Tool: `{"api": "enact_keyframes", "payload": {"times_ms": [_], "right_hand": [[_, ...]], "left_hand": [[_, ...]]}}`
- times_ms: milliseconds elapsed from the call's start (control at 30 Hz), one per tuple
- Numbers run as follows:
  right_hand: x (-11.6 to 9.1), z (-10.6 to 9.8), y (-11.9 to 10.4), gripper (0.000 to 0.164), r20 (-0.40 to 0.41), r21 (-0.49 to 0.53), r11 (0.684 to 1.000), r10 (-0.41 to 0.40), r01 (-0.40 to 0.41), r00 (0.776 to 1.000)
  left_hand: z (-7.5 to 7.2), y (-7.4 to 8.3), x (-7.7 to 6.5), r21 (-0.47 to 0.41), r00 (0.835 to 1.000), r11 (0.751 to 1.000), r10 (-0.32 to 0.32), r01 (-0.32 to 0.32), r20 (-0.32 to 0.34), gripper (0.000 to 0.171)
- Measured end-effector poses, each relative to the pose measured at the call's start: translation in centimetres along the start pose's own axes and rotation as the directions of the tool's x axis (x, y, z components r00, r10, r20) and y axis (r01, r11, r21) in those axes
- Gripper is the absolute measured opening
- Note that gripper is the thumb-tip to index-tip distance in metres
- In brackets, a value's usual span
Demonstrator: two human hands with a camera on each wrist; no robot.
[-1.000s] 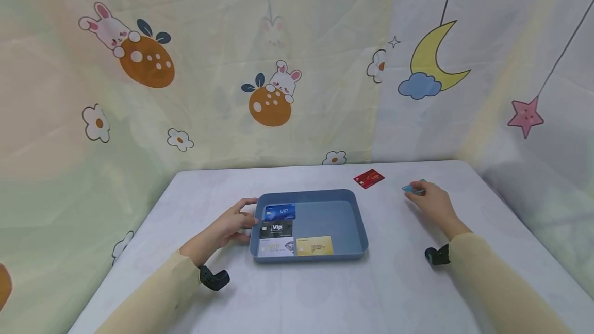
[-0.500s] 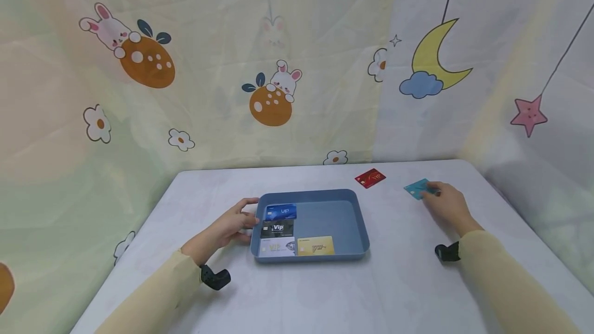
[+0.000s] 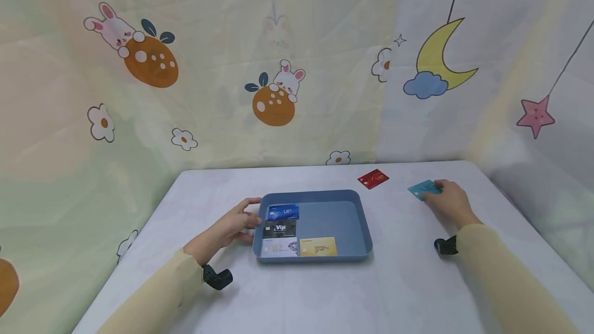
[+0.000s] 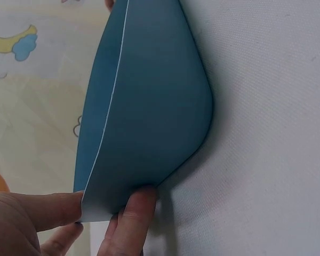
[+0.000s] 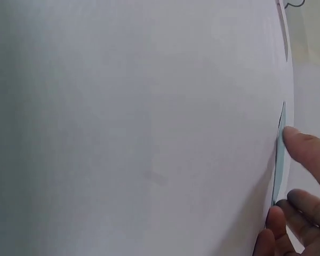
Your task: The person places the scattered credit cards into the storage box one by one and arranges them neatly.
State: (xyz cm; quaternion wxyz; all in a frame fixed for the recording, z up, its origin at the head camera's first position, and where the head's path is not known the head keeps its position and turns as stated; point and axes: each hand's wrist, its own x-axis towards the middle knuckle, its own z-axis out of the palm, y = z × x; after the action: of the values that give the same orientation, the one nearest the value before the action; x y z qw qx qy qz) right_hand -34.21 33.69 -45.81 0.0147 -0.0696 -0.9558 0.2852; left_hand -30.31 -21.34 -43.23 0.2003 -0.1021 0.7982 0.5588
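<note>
My left hand (image 3: pixel 232 227) holds the left wall of a blue-grey rectangular tray (image 3: pixel 325 198). In the left wrist view, fingers (image 4: pixel 136 216) press the tray's outer wall and another digit lies at its rim. Inside the tray, a blue VIP card (image 3: pixel 283 212), a black Vip card (image 3: pixel 280 229) and a white VIP card (image 3: pixel 279 247) form a column along the left side. A gold card (image 3: pixel 318 246) lies right of the white one. At the table's back right, my right hand (image 3: pixel 450 202) pinches a light blue card (image 3: pixel 423 189) by its right end, low over the tabletop.
A red VIP card (image 3: pixel 373 179) lies on the white-covered table (image 3: pixel 315 298) between the tray and the light blue card. Behind the table hangs a printed cloth (image 3: pixel 209 92). Black wrist cameras (image 3: pixel 217 277) are strapped at both cuffs.
My right hand has shifted slightly right with the light blue card, which shows more of its face now. The left hand and tray hold their place; the head view has drifted a little.
</note>
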Motion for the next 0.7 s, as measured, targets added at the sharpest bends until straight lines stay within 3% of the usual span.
{"api": "enact_keyframes", "payload": {"times_ms": [333, 567, 700], "right_hand": [[0.8, -0.8, 0.0, 0.093, 0.086, -0.042, 0.997, 0.061, -0.057, 0.994], [1.1, -1.8, 0.2, 0.097, 0.152, -0.050, 0.998, 0.033, -0.026, 0.988], [0.6, -2.2, -0.2, 0.096, 0.179, -0.064, 0.996, 0.069, -0.058, 0.981]], "left_hand": [[0.1, 0.1, 0.1, 0.001, 1.000, 1.000, -0.001, 0.001, -0.003, 0.071], [0.0, 0.1, 0.4, 0.012, 1.000, 1.000, 0.000, 0.000, -0.010, 0.071], [0.0, 0.0, 0.4, 0.011, 1.000, 1.000, 0.005, -0.004, -0.007, 0.071]]}}
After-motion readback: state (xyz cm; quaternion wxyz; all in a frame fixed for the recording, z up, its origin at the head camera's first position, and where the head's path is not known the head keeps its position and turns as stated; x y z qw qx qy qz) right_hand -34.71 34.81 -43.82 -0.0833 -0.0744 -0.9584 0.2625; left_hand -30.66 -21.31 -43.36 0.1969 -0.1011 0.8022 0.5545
